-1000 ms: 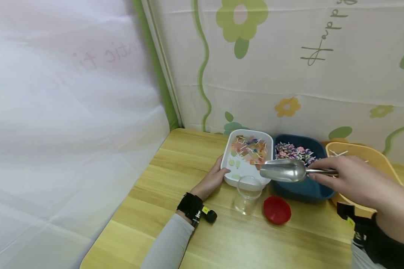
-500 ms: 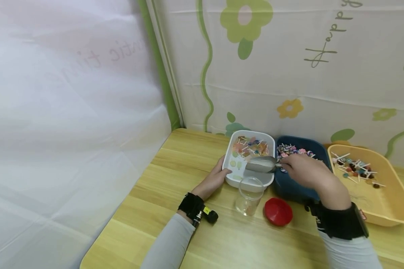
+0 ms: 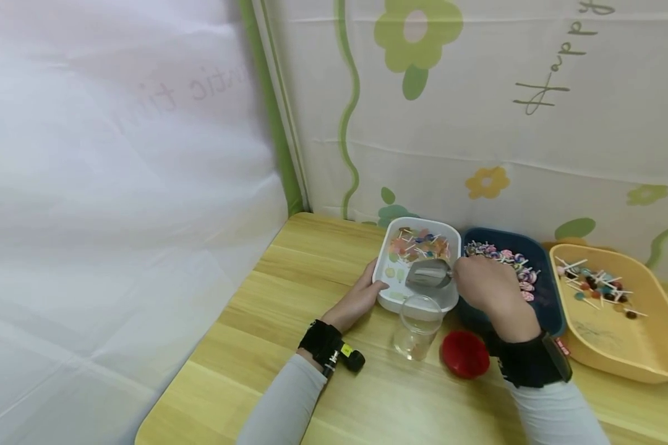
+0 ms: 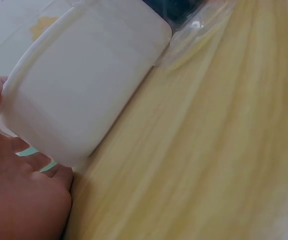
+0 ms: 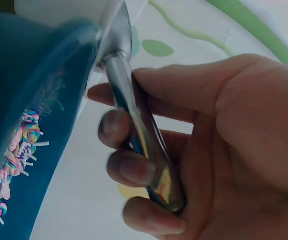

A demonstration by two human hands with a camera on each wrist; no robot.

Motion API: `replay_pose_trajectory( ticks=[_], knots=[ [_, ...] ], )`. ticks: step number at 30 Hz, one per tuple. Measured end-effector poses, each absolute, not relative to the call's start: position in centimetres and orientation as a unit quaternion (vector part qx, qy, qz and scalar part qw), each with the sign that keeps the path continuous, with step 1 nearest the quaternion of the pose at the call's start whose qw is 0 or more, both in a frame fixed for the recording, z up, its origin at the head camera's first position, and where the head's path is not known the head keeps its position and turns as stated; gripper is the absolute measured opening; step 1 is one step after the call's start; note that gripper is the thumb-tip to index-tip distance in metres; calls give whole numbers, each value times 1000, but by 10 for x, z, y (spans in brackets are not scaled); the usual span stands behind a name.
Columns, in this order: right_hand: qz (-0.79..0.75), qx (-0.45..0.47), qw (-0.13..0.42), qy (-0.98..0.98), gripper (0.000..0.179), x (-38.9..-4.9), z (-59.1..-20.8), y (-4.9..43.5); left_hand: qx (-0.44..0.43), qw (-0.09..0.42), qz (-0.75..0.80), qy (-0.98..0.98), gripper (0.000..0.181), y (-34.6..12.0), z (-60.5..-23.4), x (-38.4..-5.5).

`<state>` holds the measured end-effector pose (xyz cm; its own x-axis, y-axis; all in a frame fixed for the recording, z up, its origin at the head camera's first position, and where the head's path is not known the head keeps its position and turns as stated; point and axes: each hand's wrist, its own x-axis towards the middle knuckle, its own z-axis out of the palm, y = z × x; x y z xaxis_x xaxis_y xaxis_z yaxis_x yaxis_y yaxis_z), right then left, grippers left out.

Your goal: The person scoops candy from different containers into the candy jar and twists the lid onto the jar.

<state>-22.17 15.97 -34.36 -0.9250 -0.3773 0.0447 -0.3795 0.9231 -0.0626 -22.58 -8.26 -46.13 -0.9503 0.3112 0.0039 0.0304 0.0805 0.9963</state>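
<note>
Your right hand has swung left since a second ago, carrying the metal scoop from beside the yellow tray to the front right part of the white tray; your left hand keeps its place. You hold the scoop firmly, fingers curled round the handle with the thumb against it. Its bowl lies within the white tray's outline, but you cannot tell from these views whether it touches the floor. Your left hand grips the tray's left side, thumb at the rim, fingers along the outer wall.

Little lollipops fill the far half of that tray, leaving the near floor open around the scoop. On your right, the blue tray sits just beside it, so your handle crosses their neighbouring rims; the yellow tray comes next. Near your white tray's front wall stands a clear cup, with a red dish just to its right, so room is tight there. Leftward, bare table stretches from your left hand to the table's edge.
</note>
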Motion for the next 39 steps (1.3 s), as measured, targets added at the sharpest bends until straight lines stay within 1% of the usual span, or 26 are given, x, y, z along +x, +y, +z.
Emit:
replay_pose_trajectory(
  ticks=[4,10,12,19,26,28,32,35,39],
  knots=[
    [26,186,32,-982,16,-224,-348,156,115,106,665,730,62,-80,-459,-226],
    [53,190,6,-980,13,-231,-358,147,120,102,668,727,64,-78,-457,-223],
    [59,194,5,-979,12,-234,-363,145,122,99,666,729,65,-77,-456,-222],
    [60,240,15,-969,9,-239,-368,148,126,100,665,729,64,-78,-456,-224],
    [101,290,8,-952,18,-239,-366,155,143,95,667,725,64,-82,-453,-219],
    [115,296,-1,-948,18,-239,-365,157,142,97,670,722,64,-83,-453,-218],
    [149,300,-39,-941,19,-239,-362,160,142,99,674,719,64,-84,-453,-217],
    [173,297,-63,-937,21,-240,-361,163,145,98,669,722,63,-85,-442,-211],
    [188,294,-81,-933,21,-241,-362,165,144,94,666,725,63,-85,-432,-204]
  ],
)
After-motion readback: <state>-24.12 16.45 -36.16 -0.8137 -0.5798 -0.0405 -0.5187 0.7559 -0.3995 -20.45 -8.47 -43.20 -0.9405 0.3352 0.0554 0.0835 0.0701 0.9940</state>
